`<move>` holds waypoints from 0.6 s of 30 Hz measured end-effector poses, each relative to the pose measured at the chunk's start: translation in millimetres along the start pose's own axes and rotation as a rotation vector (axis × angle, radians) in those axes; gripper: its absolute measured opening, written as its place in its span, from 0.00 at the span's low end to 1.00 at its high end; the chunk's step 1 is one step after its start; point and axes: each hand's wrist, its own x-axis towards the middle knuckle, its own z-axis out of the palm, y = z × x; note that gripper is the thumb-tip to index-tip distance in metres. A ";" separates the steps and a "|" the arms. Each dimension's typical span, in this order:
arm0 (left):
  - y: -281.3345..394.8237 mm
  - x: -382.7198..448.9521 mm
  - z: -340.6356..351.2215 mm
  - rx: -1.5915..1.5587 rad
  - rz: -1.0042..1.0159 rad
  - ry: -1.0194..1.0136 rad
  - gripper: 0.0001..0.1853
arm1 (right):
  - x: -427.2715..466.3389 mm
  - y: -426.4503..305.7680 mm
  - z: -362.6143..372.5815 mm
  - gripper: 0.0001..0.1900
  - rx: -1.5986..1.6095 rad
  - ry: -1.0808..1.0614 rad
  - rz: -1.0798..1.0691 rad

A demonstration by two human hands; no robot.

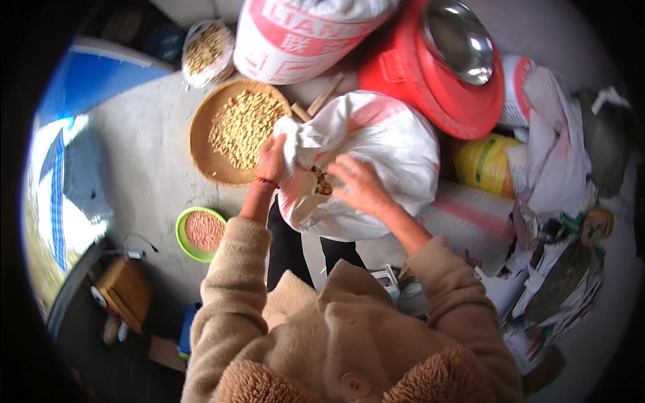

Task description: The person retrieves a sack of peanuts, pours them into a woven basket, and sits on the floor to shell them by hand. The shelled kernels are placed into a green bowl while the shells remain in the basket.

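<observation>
A white woven plastic sack [398, 151] with pink print stands before me, its mouth turned toward me. My left hand [272, 158] grips the sack's bunched rim at the left. Over the opening is my right hand [359, 184], slightly blurred, fingers apart and nothing seen in them. Brown pieces, too small to name surely, show inside the sack [321, 182]. Just left of my left hand, a round woven basket [197, 136] holds unshelled peanuts [247, 126]. Lower left on the floor, a lime-green bowl [180, 237] contains pinkish shelled kernels [205, 230].
Behind the sack stand a full printed sack [307, 45] and a red lidded tub [418, 90] bearing a steel basin [461, 43]. A bag of peanuts [206, 50] is at the back left. Wood pieces [325, 93] lie between. Piled sacks [468, 216] crowd the right.
</observation>
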 end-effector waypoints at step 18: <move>-23.9 -91.6 126.8 0.267 0.073 -0.028 0.21 | -259.7 57.5 -63.3 0.09 0.519 0.899 0.292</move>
